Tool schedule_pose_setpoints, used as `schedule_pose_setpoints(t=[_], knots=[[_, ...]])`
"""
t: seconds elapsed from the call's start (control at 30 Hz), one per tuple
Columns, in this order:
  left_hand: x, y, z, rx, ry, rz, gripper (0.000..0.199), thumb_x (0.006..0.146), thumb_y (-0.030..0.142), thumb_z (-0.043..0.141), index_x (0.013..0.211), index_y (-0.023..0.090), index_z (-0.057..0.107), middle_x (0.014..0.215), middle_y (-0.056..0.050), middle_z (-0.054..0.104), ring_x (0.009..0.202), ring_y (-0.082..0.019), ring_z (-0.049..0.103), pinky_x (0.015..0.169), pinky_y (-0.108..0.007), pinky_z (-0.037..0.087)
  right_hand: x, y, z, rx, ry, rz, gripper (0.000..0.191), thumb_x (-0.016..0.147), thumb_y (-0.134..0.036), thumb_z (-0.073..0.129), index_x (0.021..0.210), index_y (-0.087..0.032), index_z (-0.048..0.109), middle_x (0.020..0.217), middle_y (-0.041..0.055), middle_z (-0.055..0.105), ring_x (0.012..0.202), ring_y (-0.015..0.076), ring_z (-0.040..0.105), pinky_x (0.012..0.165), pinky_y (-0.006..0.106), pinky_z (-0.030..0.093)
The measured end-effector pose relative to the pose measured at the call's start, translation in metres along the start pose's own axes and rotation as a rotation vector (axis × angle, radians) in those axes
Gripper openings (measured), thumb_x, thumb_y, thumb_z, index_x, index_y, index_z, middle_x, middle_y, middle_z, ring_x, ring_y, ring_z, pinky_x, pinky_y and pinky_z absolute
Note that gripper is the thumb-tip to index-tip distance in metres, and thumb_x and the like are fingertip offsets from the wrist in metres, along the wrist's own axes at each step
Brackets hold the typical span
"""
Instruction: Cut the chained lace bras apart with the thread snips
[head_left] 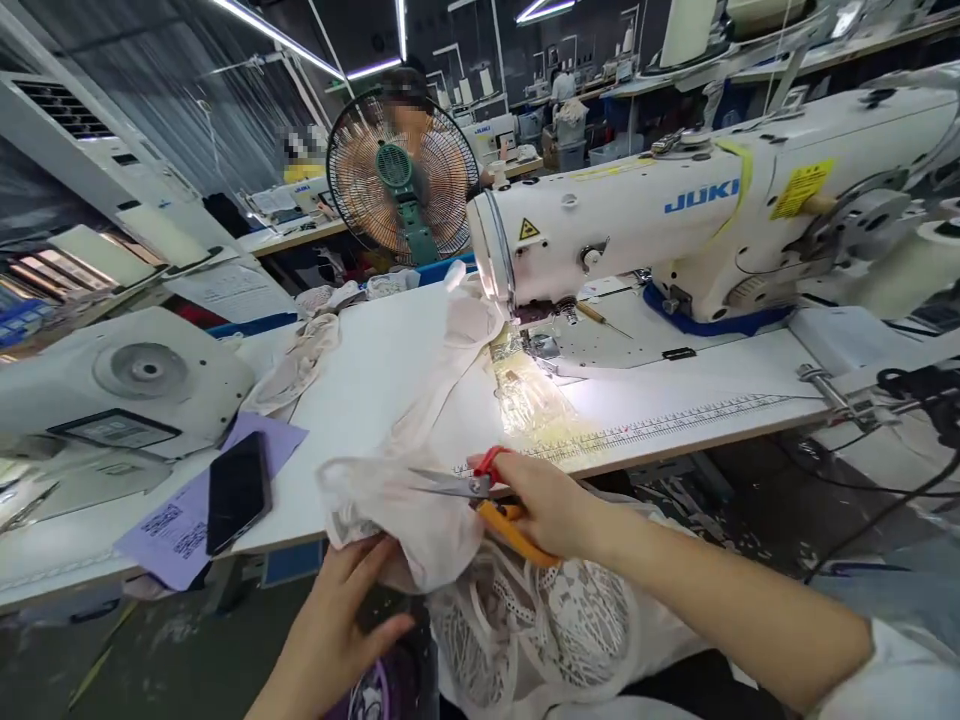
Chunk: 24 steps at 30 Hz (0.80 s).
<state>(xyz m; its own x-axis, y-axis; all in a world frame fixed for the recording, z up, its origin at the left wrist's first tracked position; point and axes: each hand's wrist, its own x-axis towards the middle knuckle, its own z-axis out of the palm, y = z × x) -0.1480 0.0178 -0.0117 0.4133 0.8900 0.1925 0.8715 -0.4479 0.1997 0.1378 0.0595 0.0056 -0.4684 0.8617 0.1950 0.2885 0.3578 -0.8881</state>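
Note:
In my right hand (559, 500) is a pair of scissors (454, 486) with orange and red handles. The slightly parted blades point left over a pale, sheer bra piece (435, 535) at the table's front edge. My left hand (345, 610) is below that piece, its fingers touching the lower edge and its thumb spread apart; some fingertips are hidden by cloth. From there the fabric runs up toward the needle area of the sewing machine (600, 230). More pale lace bras (585, 615) lie across my lap.
A phone (238, 492) rests on purple paper (169, 535) at the left, beside another machine head (127, 375). A printed ruler (637, 430) follows the front edge. An awl (600, 318) lies on the machine bed. Behind stand a large fan (397, 175) and other people.

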Motion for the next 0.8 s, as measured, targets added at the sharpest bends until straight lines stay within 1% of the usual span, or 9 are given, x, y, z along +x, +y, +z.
schedule_pose_setpoints(t=[0.07, 0.13, 0.23, 0.3, 0.37, 0.43, 0.57, 0.63, 0.8], knots=[[-0.001, -0.007, 0.002, -0.069, 0.112, -0.148, 0.029, 0.072, 0.041, 0.053, 0.092, 0.024, 0.064, 0.094, -0.01, 0.067, 0.095, -0.031, 0.06, 0.077, -0.041, 0.051, 0.019, -0.002, 0.015, -0.139, -0.022, -0.042, 0.022, 0.068, -0.012, 0.059, 0.088, -0.014, 0.048, 0.099, 0.0132, 0.059, 0.099, 0.0244, 0.055, 0.082, 0.037, 0.046], [0.002, -0.012, 0.003, -0.063, 0.226, -0.277, 0.021, 0.075, 0.036, 0.048, 0.081, 0.023, 0.063, 0.083, -0.009, 0.068, 0.09, -0.03, 0.062, 0.075, -0.041, 0.052, 0.032, -0.005, 0.027, -0.242, -0.077, -0.069, 0.022, 0.065, -0.007, 0.057, 0.083, -0.015, 0.047, 0.094, 0.0127, 0.06, 0.095, 0.0244, 0.056, 0.08, 0.036, 0.045], [0.013, -0.014, 0.009, -0.017, 0.312, -0.391, 0.021, 0.076, 0.032, 0.047, 0.088, 0.02, 0.059, 0.092, -0.012, 0.065, 0.095, -0.031, 0.059, 0.076, -0.044, 0.051, 0.037, -0.009, 0.038, -0.295, -0.155, -0.08, 0.024, 0.062, -0.009, 0.058, 0.081, -0.017, 0.047, 0.087, 0.0087, 0.059, 0.084, 0.0225, 0.057, 0.07, 0.033, 0.046], [0.021, -0.012, 0.013, -0.02, 0.349, -0.439, 0.029, 0.074, 0.032, 0.05, 0.099, 0.019, 0.055, 0.106, -0.015, 0.06, 0.103, -0.032, 0.056, 0.079, -0.046, 0.049, 0.032, -0.008, 0.041, -0.276, -0.131, -0.07, 0.024, 0.061, -0.01, 0.059, 0.081, -0.017, 0.048, 0.084, 0.0069, 0.059, 0.078, 0.0209, 0.056, 0.066, 0.031, 0.045], [0.028, -0.009, 0.017, -0.056, 0.364, -0.454, 0.045, 0.072, 0.033, 0.052, 0.113, 0.017, 0.047, 0.114, -0.016, 0.057, 0.105, -0.031, 0.055, 0.082, -0.046, 0.048, 0.024, -0.007, 0.041, -0.215, -0.063, -0.06, 0.022, 0.061, -0.01, 0.059, 0.08, -0.017, 0.048, 0.081, 0.0051, 0.058, 0.073, 0.0186, 0.055, 0.064, 0.029, 0.045], [0.032, -0.004, 0.016, -0.112, 0.352, -0.444, 0.048, 0.071, 0.032, 0.049, 0.117, 0.018, 0.045, 0.109, -0.012, 0.061, 0.097, -0.029, 0.06, 0.078, -0.042, 0.05, 0.015, -0.005, 0.039, -0.118, 0.014, -0.082, 0.022, 0.062, -0.012, 0.059, 0.081, -0.017, 0.049, 0.08, 0.0042, 0.058, 0.072, 0.0171, 0.055, 0.064, 0.028, 0.045], [0.032, 0.012, -0.006, -0.212, 0.259, -0.373, 0.023, 0.071, 0.034, 0.046, 0.081, 0.02, 0.061, 0.08, -0.007, 0.069, 0.075, -0.025, 0.065, 0.065, -0.035, 0.053, -0.001, -0.011, 0.035, -0.028, 0.083, -0.201, 0.026, 0.061, -0.013, 0.059, 0.086, -0.017, 0.051, 0.085, 0.0058, 0.06, 0.075, 0.0175, 0.056, 0.067, 0.028, 0.045], [0.028, 0.02, -0.022, -0.232, 0.216, -0.356, 0.021, 0.07, 0.036, 0.049, 0.072, 0.02, 0.062, 0.074, -0.006, 0.07, 0.068, -0.024, 0.065, 0.06, -0.031, 0.053, -0.009, -0.017, 0.037, -0.088, 0.003, -0.236, 0.026, 0.06, -0.012, 0.057, 0.085, -0.017, 0.052, 0.084, 0.0054, 0.061, 0.075, 0.0176, 0.057, 0.067, 0.027, 0.045], [-0.001, 0.028, -0.056, -0.19, 0.192, -0.368, 0.027, 0.071, 0.045, 0.052, 0.076, 0.023, 0.067, 0.074, -0.003, 0.072, 0.065, -0.024, 0.066, 0.055, -0.031, 0.055, -0.026, -0.021, 0.06, -0.401, -0.329, -0.376, 0.022, 0.061, -0.022, 0.06, 0.081, -0.014, 0.054, 0.08, 0.0082, 0.063, 0.071, 0.0199, 0.058, 0.064, 0.027, 0.045]])
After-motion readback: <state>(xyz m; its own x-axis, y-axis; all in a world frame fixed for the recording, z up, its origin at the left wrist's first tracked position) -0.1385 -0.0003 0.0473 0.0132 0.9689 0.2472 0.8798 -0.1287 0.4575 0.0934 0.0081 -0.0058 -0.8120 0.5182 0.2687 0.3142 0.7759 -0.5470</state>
